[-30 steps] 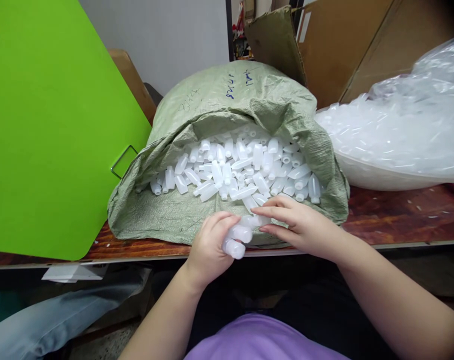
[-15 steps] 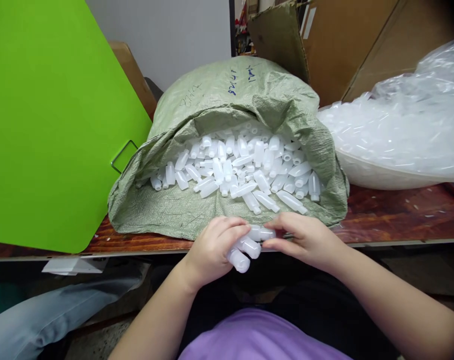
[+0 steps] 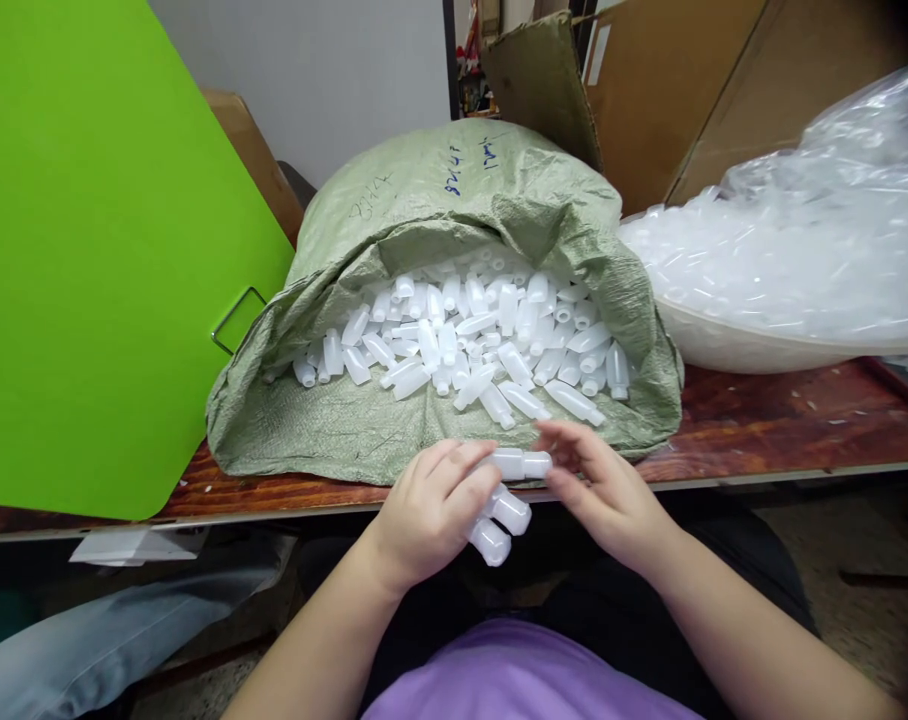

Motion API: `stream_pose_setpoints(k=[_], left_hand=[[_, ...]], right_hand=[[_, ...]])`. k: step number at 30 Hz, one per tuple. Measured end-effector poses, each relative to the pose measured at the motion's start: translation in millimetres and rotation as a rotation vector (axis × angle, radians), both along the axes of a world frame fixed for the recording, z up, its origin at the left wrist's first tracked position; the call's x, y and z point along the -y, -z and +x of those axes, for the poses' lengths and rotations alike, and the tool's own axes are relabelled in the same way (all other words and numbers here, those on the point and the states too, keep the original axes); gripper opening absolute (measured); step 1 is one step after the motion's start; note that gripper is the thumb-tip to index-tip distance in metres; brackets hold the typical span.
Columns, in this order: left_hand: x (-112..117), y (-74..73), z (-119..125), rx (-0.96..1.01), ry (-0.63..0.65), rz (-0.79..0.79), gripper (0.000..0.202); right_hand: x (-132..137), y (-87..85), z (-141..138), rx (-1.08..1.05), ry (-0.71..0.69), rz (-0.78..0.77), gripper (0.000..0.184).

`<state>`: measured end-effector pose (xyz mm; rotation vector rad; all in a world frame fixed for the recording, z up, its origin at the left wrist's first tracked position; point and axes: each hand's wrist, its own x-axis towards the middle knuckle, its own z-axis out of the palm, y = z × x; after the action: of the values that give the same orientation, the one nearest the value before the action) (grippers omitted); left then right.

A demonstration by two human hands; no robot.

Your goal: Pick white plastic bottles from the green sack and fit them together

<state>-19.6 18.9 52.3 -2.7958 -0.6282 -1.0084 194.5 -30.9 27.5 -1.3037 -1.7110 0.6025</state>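
Translucent white plastic everywhere at frame centre: three small translucent white plastic bottles point(image 3: 512, 512) bunched in the left hand point(image 3: 431, 510), low centre, just off the near edge of the dark brown wooden counter point(image 3: 784, 420) and above the lap. Left grip curled tight round the bunch, necks and bases poking out toward the right, the topmost lying level across the fingertips. Right hand point(image 3: 608, 490) just beside it, fingers loosely spread about the neck end of that topmost bottle; contact or a small gap, cannot tell. Just above, nearly touching the knuckles, wide mouth of a pale green woven sack point(image 3: 439, 200) slumped on the counter, with a heap of loose white bottles point(image 3: 461, 340) spilling to its lip. Looks like the collecting stage, a handful being stacked in the left fist with the right feeding and steadying. Little room left in that fist, by the look of it, so any further bottle would call for a careful slide along the topmost one without loosening the curl. Bright green flat board point(image 3: 101, 250) at upper left, clear plastic bag point(image 3: 799, 230) of similar pieces at upper right.
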Motion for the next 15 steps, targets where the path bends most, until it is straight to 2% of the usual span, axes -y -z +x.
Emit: stream_pose_setpoints(k=[2,4,6,7,9,11,12,15], left_hand=[[0.7,-1.2,0.6,-0.01,-0.002,0.016,0.012],[1.1,-2.4,0.6,-0.021,0.003,0.037,0.011],[1.4,-3.8,0.3,-0.031,-0.001,0.068,0.012],[1.6,-4.5,0.2,-0.034,-0.004,0.084,0.012],[2.0,-5.4,-0.1,-0.047,-0.013,0.103,0.013],[2.6,-5.1,-0.4,-0.058,-0.012,0.116,0.012],[2.9,-4.3,-0.7,-0.061,-0.009,0.12,0.013],[3.8,-0.3,-2.4,-0.066,-0.012,0.116,0.012]], right_hand=[[0.8,1.4,-2.9,0.002,0.005,0.096,0.03],[1.5,2.1,-5.5,-0.027,0.012,0.002,0.021],[2.4,2.9,-7.3,-0.103,0.024,-0.137,0.029],[3.0,3.5,-7.9,-0.122,0.026,-0.14,0.029],[4.5,4.8,-9.5,-0.092,0.017,-0.011,0.023],[6.2,5.5,-12.6,-0.037,0.02,0.109,0.026],[7.0,5.5,-15.0,-0.031,0.031,0.103,0.022],[9.3,3.7,-23.8,-0.087,0.091,-0.076,0.017]])
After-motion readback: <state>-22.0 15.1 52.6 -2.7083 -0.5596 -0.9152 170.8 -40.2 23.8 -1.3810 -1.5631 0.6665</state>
